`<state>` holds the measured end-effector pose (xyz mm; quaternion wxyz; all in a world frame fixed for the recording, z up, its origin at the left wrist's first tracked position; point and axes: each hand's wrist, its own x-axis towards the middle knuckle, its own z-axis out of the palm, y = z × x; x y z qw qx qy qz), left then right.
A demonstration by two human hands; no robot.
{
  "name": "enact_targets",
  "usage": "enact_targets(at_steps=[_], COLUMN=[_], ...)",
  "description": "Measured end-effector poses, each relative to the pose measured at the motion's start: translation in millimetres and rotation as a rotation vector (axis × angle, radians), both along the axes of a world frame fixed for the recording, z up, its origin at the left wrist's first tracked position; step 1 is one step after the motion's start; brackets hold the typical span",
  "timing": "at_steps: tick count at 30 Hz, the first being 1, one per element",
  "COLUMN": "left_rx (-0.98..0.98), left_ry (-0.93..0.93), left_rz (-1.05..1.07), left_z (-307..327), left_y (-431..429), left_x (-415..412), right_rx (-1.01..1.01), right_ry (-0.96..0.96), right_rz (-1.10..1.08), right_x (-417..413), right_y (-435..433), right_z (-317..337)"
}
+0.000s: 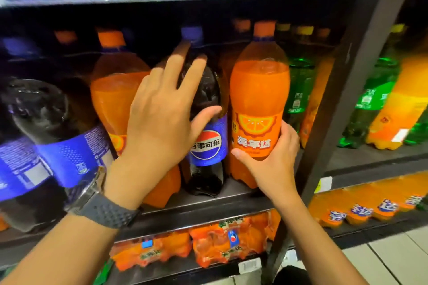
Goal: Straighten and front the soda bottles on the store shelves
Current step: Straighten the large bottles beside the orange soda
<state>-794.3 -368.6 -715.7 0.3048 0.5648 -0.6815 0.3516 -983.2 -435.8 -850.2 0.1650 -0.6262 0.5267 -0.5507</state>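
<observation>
A dark cola bottle (207,146) with a blue label and blue cap stands upright at the middle of the shelf (208,209). My left hand (162,113) wraps its upper body, fingers spread over the shoulder and thumb on the label's top edge. To its right stands an orange soda bottle (258,90) with an orange cap, label facing me. My right hand (273,157) grips its lower label from the right and below. Another orange bottle (111,95) stands behind my left hand, partly hidden.
Two cola bottles (53,136) lean at the left. Green bottles (298,90) stand behind the orange one, by the dark upright post (342,99). More green and orange bottles fill the bay on the right. Shrink-wrapped orange packs (222,243) lie on the shelf below.
</observation>
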Motion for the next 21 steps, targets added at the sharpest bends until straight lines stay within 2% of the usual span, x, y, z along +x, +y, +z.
enact_targets(at_steps=[3, 6, 8, 13, 15, 18, 20, 21], left_rx=[-0.135, -0.242, -0.207, 0.005, 0.071, 0.066, 0.093, 0.125], left_ry=[0.012, 0.011, 0.010, 0.087, 0.159, 0.226, 0.256, 0.274], left_rz=[-0.006, 0.094, 0.206, 0.484, 0.408, 0.245, 0.218, 0.214], left_z=[14.2, 34.2, 42.9, 46.4, 42.9, 47.8, 56.5, 60.8], left_y=[15.5, 32.5, 40.7, 48.4, 51.1, 52.6, 53.1, 53.9], left_x=[25.8, 64.5, 89.1, 146.5, 157.9, 167.1, 176.1, 181.6], right_rx=[-0.019, 0.044, 0.077, 0.048, 0.057, 0.128, 0.113, 0.039], right_ry=[0.084, 0.023, -0.041, 0.043, 0.052, 0.095, 0.153, 0.202], right_rz=[-0.051, 0.004, 0.065, 0.112, 0.126, 0.140, 0.057, -0.013], right_x=[-3.0, -8.0, -11.8, -11.4, -8.6, -7.8, -3.4, 1.3], right_y=[0.1, -1.5, -1.4, -0.6, 3.3, 9.3, 20.4, 29.7], right_z=[0.9, -3.9, -6.8, -2.8, 1.3, 10.5, 19.3, 26.7])
